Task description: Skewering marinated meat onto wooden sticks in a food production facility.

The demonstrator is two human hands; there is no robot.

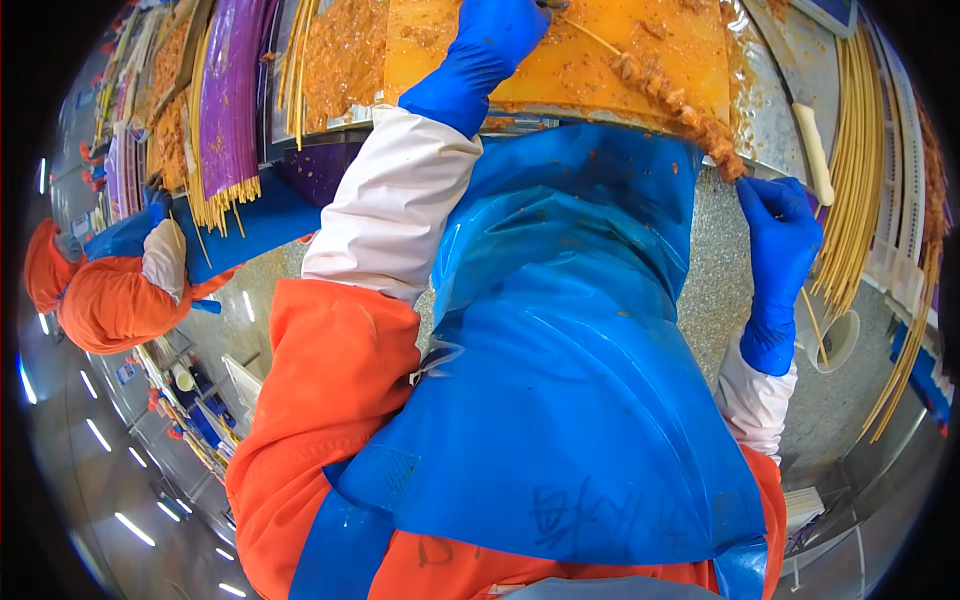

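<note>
My right hand [780, 225], in a blue glove, is closed around a bamboo skewer at the near right edge of the table. Chunks of marinated meat [667, 97] are threaded along it, and its bare tip slants up to the left over an orange-stained cutting board [465, 82]. A length of stick shows below my right hand. My left hand [499, 49], also gloved in blue, is over the board beside the bare tip. The top edge of the picture cuts off its fingers, so its grip is hidden. Something small and dark shows at its fingertips.
A heap of marinated meat [345, 60] lies left of the board. To the right are a white-handled knife [814, 154] and a bundle of bamboo skewers [859, 172]. More skewers on purple wrapping [232, 97] hang over the left edge. A co-worker [124, 300] stands left.
</note>
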